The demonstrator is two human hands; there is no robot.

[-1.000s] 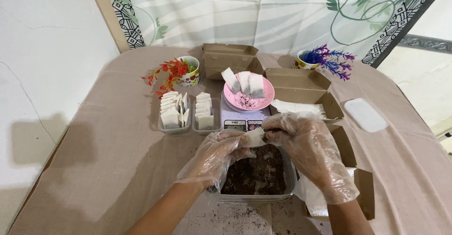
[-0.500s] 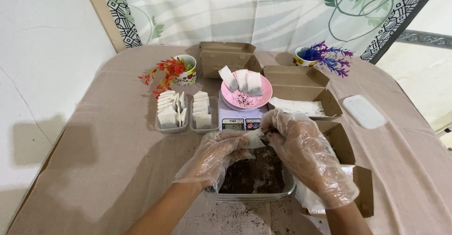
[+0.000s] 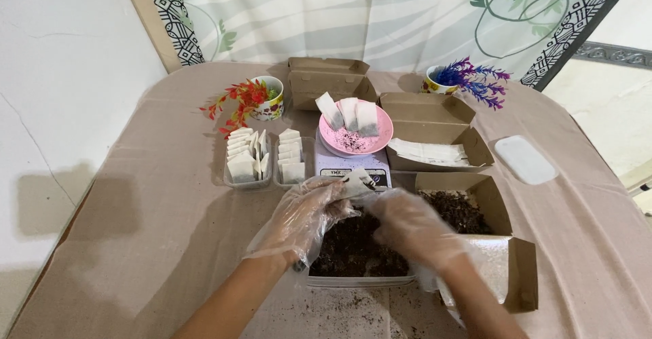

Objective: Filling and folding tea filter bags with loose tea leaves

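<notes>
Both my hands wear clear plastic gloves. My left hand point(image 3: 307, 214) and my right hand point(image 3: 407, 222) together hold a small white paper sachet point(image 3: 356, 180) just above a clear tray of dark loose crumbs point(image 3: 353, 252). The left fingers pinch the sachet's left edge and the right fingers hold its right side. Right behind the sachet stands a small scale point(image 3: 343, 171) bearing a pink bowl point(image 3: 377, 139) with three filled sachets leaning in it.
Two clear trays of sachets point(image 3: 246, 157) point(image 3: 292, 157) sit left of the scale. Open cardboard boxes point(image 3: 435, 132) point(image 3: 329, 78) stand at the back, another with dark crumbs point(image 3: 475, 211) at right. Two mugs with artificial flowers point(image 3: 261, 101) point(image 3: 451, 80) and a white lid point(image 3: 524, 159) rest on the beige cloth.
My hands have shifted a little over the tray while working the sachet; the right hand has turned lower and the sachet now shows between the fingertips.
</notes>
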